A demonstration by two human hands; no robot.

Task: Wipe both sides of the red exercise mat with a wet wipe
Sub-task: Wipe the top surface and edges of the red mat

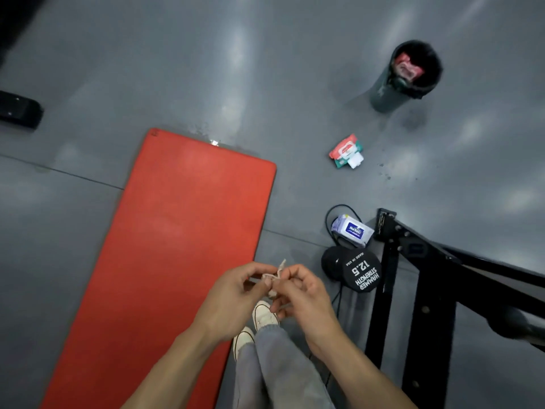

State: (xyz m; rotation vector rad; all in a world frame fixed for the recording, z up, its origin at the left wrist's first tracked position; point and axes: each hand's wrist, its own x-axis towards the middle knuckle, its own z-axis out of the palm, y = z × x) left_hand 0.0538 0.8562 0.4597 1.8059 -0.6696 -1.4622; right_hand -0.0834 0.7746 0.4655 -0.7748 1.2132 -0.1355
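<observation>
The red exercise mat (174, 246) lies flat on the grey floor, running from the lower left up to the centre. I stand beside its right edge. Both hands meet in front of me above that edge. My left hand (236, 296) and my right hand (303, 293) each pinch a small crumpled wet wipe (278, 271) between their fingertips. A red and green wipe pack (346, 151) with its white lid flipped open lies on the floor right of the mat's far end.
A dark bin (404, 75) with red packaging inside stands at the back right. A blue and white wipe pack (352, 230), a black cable and a 12.5 dumbbell (354, 271) lie by the black rack frame (427, 290) on my right. A black object (19, 109) sits far left.
</observation>
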